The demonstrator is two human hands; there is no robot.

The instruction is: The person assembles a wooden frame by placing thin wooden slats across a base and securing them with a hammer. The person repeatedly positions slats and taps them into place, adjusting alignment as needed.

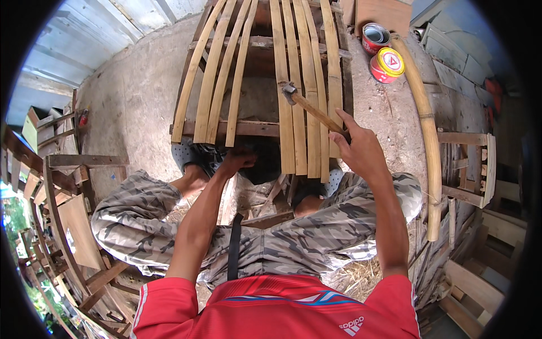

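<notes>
While the right hand [363, 149] grips the hammer [316, 112] over the bamboo strips [286, 130], square taps seem best, with the left hand [238, 161], whose hold I cannot tell, well clear.

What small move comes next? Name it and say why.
Probably bring the left hand up to steady one of the slats: the right hand grips the hammer, its head over the slats, while the left hand is down by their near ends.
</notes>
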